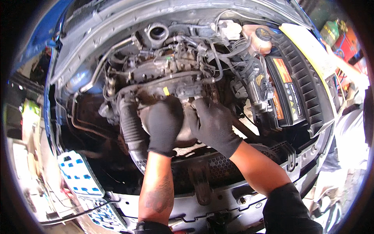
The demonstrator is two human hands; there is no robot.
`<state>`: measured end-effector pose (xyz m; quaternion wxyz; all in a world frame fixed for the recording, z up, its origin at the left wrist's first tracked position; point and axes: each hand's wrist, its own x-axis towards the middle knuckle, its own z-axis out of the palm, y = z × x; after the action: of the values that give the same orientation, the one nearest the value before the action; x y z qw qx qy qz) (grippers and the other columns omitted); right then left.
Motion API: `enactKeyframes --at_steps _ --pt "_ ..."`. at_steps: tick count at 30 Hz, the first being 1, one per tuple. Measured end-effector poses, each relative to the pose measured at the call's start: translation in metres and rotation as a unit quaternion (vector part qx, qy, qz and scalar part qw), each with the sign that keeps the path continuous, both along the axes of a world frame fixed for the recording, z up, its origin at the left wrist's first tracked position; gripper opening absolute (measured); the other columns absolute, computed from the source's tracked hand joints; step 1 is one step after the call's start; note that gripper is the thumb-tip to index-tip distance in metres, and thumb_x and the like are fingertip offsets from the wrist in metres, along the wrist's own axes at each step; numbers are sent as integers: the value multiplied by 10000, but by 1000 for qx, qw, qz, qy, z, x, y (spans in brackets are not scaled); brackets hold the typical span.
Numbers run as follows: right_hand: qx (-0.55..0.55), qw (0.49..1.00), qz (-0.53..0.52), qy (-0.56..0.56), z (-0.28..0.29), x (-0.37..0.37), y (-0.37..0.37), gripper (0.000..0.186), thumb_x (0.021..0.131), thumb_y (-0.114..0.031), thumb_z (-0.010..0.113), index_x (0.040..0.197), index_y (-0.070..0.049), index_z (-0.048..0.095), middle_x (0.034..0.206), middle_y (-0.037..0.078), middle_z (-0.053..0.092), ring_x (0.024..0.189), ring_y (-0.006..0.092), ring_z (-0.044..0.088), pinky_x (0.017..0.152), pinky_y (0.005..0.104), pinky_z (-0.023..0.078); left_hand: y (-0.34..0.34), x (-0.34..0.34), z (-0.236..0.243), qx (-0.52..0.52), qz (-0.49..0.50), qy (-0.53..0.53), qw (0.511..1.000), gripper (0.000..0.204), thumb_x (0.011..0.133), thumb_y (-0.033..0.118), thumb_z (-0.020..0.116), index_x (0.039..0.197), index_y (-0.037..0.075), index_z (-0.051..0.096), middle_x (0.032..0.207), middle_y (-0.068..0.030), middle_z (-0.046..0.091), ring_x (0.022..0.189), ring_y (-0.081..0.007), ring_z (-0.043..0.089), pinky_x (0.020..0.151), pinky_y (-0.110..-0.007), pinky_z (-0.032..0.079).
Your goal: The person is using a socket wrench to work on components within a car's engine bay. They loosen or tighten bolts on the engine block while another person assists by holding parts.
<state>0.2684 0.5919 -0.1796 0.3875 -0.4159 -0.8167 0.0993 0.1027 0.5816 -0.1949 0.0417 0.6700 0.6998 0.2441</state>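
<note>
Both my hands wear black gloves and work at the front side of a car engine (pixel 159 66). My left hand (pixel 165 123) is closed, knuckles up, against the engine just below a small yellow tag (pixel 167 91). What its fingers grip is hidden behind the glove. Right beside it my right hand (pixel 213 121) has thumb and fingers pinched together at the same edge of the engine. Whatever sits in that pinch is too small or covered to name. A black corrugated hose (pixel 130 117) runs down to the left of my left hand.
On the right stand a battery (pixel 286 93) and, behind it, a coolant tank (pixel 258 41) with a black cap. An open round pipe mouth (pixel 158 32) faces up at the back. The metal front crossmember (pixel 175 201) passes under my forearms. A blue-and-white patterned panel (pixel 80 173) lies at left.
</note>
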Motion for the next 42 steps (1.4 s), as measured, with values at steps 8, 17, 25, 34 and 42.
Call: enactKeyframes --at_steps 8,17,25,34,42 --pt "25 992 124 -8 -17 3 10 165 839 -193 688 767 -62 620 694 127 625 626 322 648 563 468 524 147 -104 -34 -2 -153 -250 956 252 1010 168 639 1192 4 694 1155 -129 732 1062 -177 652 950 -338 495" --pt "-65 990 122 -32 -17 8 4 154 845 -212 681 840 -70 622 718 137 633 635 354 659 589 494 525 197 -115 -81 -59 -277 -252 926 373 937 -7 634 1310 -5 624 1322 -108 669 1193 -223 640 1072 -369 467" --pt "-109 981 147 -70 -15 7 3 208 859 -251 688 856 -57 615 752 146 630 678 344 672 629 484 533 189 -69 -62 11 -173 -247 953 97 975 85 699 967 -3 739 850 3 722 779 -62 605 730 -253 508" --pt "-118 969 173 -133 -40 15 -4 190 817 -220 705 881 -44 679 770 144 652 691 344 688 639 475 549 178 -67 -55 -15 -225 -214 951 265 993 118 667 1231 3 656 1086 -80 719 959 -169 648 893 -342 498" --pt "-197 943 167 -211 -49 25 -9 169 721 -195 746 802 -50 713 787 170 683 694 350 709 654 479 563 183 -49 -59 17 -159 -343 926 305 910 130 767 1168 -12 690 1125 -117 745 950 -132 637 878 -334 503"
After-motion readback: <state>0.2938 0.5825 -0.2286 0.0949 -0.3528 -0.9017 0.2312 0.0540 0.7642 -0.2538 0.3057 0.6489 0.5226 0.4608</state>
